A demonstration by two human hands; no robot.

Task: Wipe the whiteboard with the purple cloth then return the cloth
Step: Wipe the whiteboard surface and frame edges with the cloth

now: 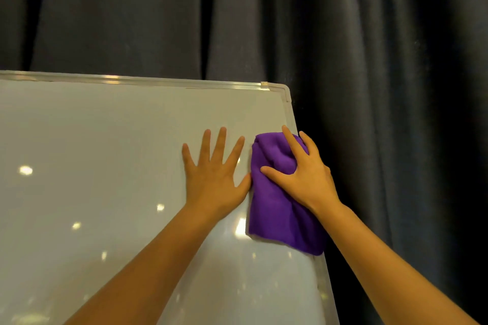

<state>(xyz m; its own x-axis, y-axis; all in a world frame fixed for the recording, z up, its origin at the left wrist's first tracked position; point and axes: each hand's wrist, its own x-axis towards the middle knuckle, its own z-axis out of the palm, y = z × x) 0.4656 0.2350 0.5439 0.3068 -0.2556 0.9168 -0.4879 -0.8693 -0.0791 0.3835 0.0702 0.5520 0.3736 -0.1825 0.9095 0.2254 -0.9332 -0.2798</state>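
The right hand presses the purple cloth flat against the whiteboard at its right edge, right of frame centre, fingers spread and curled into the bunched fabric. Just left of it, the left hand lies flat and splayed on the board, thumb touching the cloth. Dark curtains hang behind.

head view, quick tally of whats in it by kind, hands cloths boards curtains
hands: 2, left hand flat on the board, right hand pressing the cloth
purple cloth: 1
whiteboard: 1
dark curtain: 1
total: 5
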